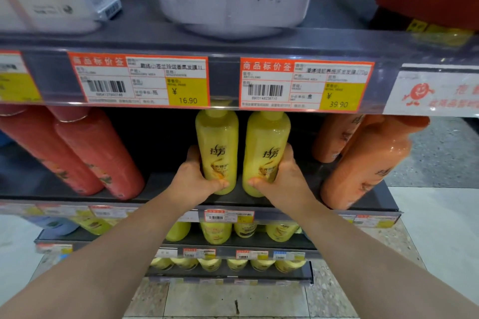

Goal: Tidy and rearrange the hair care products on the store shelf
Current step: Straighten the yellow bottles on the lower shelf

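Two orange-bordered tags sit side by side across the middle of the frame. The left price tag (138, 80) reads 16.90 and the right price tag (305, 85) reads 39.90, each with a barcode. At far right a white card (438, 93) bears an orange cartoon figure. Smaller price tags (228, 216) line the lower centre. Speckled floor (440, 153) shows at right edge — pale tiles (220, 298) at bottom centre.

Yellow bottles (217, 150) with black lettering are standing on a dark grey shelf (160, 186) between red bottles (98, 153) and orange bottles (373, 163); price tags (140, 80) are showing orange borders, yellow panels.
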Demonstrator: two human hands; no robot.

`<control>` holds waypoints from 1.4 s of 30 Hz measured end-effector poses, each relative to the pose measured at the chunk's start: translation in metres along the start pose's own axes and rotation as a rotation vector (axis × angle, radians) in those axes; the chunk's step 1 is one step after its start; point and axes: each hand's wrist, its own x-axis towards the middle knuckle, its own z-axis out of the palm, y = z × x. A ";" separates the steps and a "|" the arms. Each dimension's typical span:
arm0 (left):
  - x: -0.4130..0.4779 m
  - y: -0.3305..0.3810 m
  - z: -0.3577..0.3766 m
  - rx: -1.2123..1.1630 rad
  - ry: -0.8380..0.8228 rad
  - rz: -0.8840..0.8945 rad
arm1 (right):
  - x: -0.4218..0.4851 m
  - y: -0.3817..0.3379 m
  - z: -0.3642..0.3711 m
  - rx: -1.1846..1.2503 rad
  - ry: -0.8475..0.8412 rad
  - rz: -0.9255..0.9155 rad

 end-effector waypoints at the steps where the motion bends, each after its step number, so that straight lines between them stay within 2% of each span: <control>1: 0.000 -0.001 -0.001 0.002 0.000 -0.004 | 0.000 -0.001 -0.001 0.004 -0.008 0.000; 17: -0.005 -0.006 0.002 -0.065 -0.042 -0.052 | 0.000 -0.005 -0.005 -0.017 -0.044 0.051; 22: -0.013 0.001 0.001 -0.072 -0.051 -0.122 | -0.002 -0.010 -0.007 -0.123 -0.051 0.147; 26: -0.035 0.010 -0.001 -0.088 0.040 -0.102 | -0.017 -0.023 -0.013 -0.116 -0.039 0.236; 30: -0.063 0.022 -0.007 -0.040 0.146 -0.091 | -0.042 -0.040 -0.026 -0.172 -0.066 0.186; 37: -0.101 0.051 0.002 0.008 0.078 0.001 | -0.078 -0.064 -0.052 -0.307 -0.150 0.133; 42: -0.121 0.086 0.008 0.143 0.125 0.052 | -0.099 -0.078 -0.078 -0.319 -0.182 0.091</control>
